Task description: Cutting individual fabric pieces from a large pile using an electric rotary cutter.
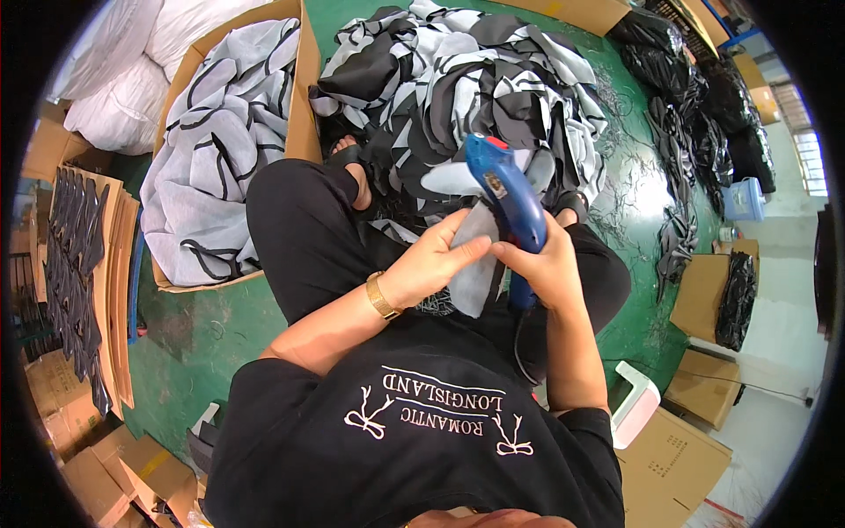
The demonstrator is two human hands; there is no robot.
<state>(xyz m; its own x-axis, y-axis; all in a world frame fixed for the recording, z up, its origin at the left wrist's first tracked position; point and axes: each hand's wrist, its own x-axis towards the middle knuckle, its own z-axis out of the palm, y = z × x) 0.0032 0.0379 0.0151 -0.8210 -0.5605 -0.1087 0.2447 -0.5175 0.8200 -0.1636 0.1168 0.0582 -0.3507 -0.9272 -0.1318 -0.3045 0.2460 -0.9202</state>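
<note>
I'm looking down from the head cam at a seated person in a black t-shirt w/ black trousers. The right hand (550, 264) is clenched round the grip of a blue plastic hot-glue gun (509, 204), w/ the nozzle end pointing up and away from the body and a small red part at its top. Its dark cord (521, 339) runs down from the handle across the lap.

The left hand (429, 264), w/ a gold-coloured metal wristband (381, 296), is pinching a pale grey fabric piece (477, 264) between thumb and fingers. That piece sits over the lap, touching the gun's body, right between both hands. I can't tell whether glue is coming out.

Ahead of the knees, on the green floor (202, 326), lies a big heap of black, white and grey fabric cut-outs (475, 88); one sandalled foot (352, 163) shows at its edge. To the person's left, an open brown cardboard box (304, 97) holds light grey cloth w/ black curved stripes (216, 141). Further left, stacked cardboard sheets carrying black shapes (84, 255). Top left, white bulging sacks (123, 79).

To the right, black glossy plastic bags (687, 79) trail along the floor, w/ a small blue plastic container (745, 201) near them and more brown cartons (704, 387) below. A white plastic stool (635, 405) is just beside the right elbow.
</note>
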